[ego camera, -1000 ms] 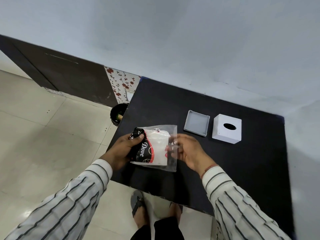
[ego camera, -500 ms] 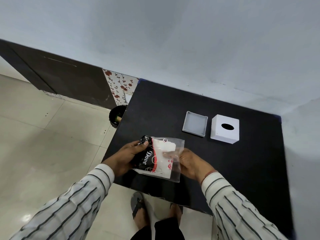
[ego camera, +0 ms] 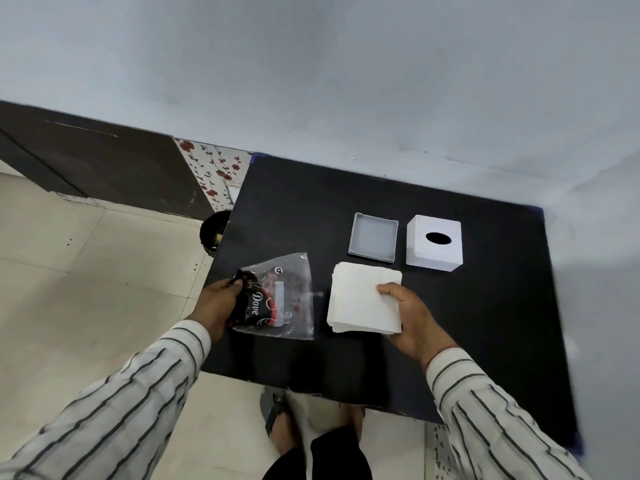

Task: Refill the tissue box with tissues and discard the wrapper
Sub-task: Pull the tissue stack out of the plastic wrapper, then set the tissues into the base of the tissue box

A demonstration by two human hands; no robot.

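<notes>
My left hand (ego camera: 216, 308) grips the clear plastic wrapper (ego camera: 281, 299) by its black printed end, just above the near left part of the black table (ego camera: 485, 323). The wrapper looks flat and without tissues inside. My right hand (ego camera: 412, 318) holds a white stack of tissues (ego camera: 360, 299) by its right edge, thumb on top, to the right of the wrapper. Beyond the stack lie the grey tray-like base (ego camera: 373, 237) of the tissue box and, to its right, the white box cover (ego camera: 434, 242) with an oval hole on top.
A dark round bin (ego camera: 213, 232) stands on the tiled floor at the table's left edge. A grey wall runs behind the table and along its right side. My feet (ego camera: 287, 427) show below the near table edge.
The tissue stack has come out of the wrapper. My right hand has carried it to the right, while my left hand has kept hold of the wrapper.
</notes>
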